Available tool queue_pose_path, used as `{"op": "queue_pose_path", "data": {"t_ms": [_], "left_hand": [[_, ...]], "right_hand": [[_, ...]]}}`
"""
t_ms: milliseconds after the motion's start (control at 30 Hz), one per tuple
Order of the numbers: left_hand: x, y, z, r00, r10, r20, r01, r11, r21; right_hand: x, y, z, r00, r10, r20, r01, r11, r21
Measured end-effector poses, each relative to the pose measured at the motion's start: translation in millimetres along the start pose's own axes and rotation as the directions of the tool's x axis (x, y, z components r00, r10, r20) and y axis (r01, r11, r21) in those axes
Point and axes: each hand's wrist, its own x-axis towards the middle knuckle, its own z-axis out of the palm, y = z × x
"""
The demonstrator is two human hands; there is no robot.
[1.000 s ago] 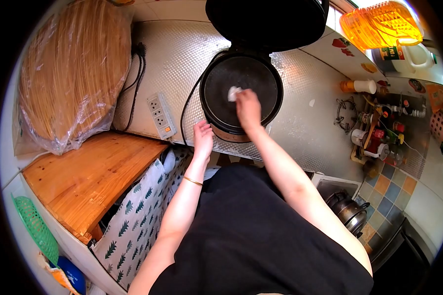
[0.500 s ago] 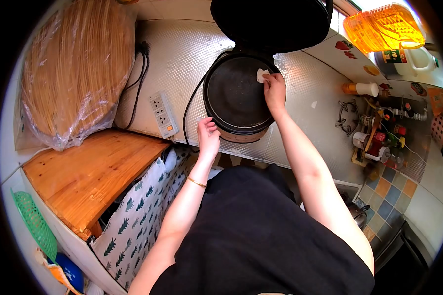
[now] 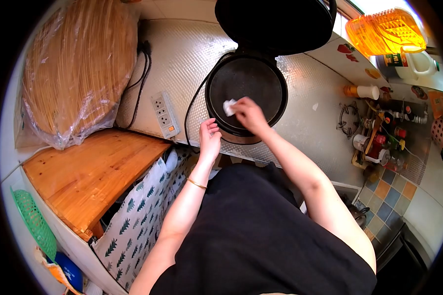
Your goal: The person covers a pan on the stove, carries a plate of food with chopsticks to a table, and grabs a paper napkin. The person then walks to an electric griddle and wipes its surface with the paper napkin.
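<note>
A round black electric pan (image 3: 246, 83) lies on the silvery counter with its black lid (image 3: 275, 22) raised behind it. My right hand (image 3: 251, 116) is over the lower part of the pan, its fingers closed on a small white tissue (image 3: 229, 107) at the lower left of the cooking surface. Near the pan's lower left edge, my left hand (image 3: 210, 137) hangs in front of the counter edge with its fingers loosely curled and apart, holding nothing.
A power strip (image 3: 165, 114) and black cable lie left of the pan. Beyond stands a plastic-wrapped slatted wooden round (image 3: 79, 69), above a wooden board (image 3: 93, 172). At right are a gas burner (image 3: 348, 119), jars (image 3: 376, 147) and an oil bottle (image 3: 386, 32).
My right hand has moved the tissue across the pan, first to the upper right, then back to the lower left. My left hand stays near the counter edge. The view has shifted slightly.
</note>
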Motion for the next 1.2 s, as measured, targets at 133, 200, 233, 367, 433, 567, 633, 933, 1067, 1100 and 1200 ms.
{"op": "queue_pose_path", "data": {"t_ms": [133,200,233,367,433,567,633,933,1067,1100,1200], "left_hand": [[0,-5,-5,1.000,-0.002,-0.015,0.002,1.000,0.021],[1,-5,-7,1.000,-0.005,-0.020,0.006,1.000,0.028],[-1,-2,-8,1.000,-0.012,-0.023,0.013,0.999,0.030],[-3,-4,-12,0.999,-0.021,-0.035,0.022,0.999,0.027],[-4,-5,-13,0.999,-0.027,-0.037,0.028,1.000,0.011],[-4,-8,-12,0.999,-0.031,-0.039,0.031,0.999,-0.009],[-5,-10,-10,0.999,-0.030,-0.034,0.030,1.000,0.004],[-5,-18,-4,0.999,-0.027,-0.029,0.027,1.000,-0.012],[-7,-14,-5,0.997,-0.052,-0.049,0.051,0.999,-0.018],[-8,-14,-5,0.997,-0.056,-0.047,0.055,0.998,-0.018],[-9,-12,-7,0.997,-0.061,-0.039,0.060,0.998,-0.020]], "right_hand": [[36,23,-44,0.922,0.227,-0.313,-0.254,0.966,-0.047],[55,31,-46,0.845,0.284,-0.454,-0.361,0.928,-0.091],[64,39,-37,0.810,0.279,-0.515,-0.379,0.920,-0.098],[80,32,0,0.852,0.136,-0.506,-0.243,0.958,-0.151],[83,20,13,0.913,0.058,-0.404,-0.157,0.963,-0.218],[71,5,23,0.989,-0.055,-0.140,0.020,0.970,-0.242],[61,0,18,0.992,-0.124,0.000,0.121,0.963,-0.241],[-5,-3,-1,0.942,-0.056,0.331,0.086,0.993,-0.079],[23,12,-27,0.995,0.082,-0.049,-0.079,0.995,0.067],[36,21,-33,0.981,0.125,-0.152,-0.120,0.992,0.040],[73,37,-37,0.883,0.248,-0.399,-0.312,0.944,-0.104]]}}
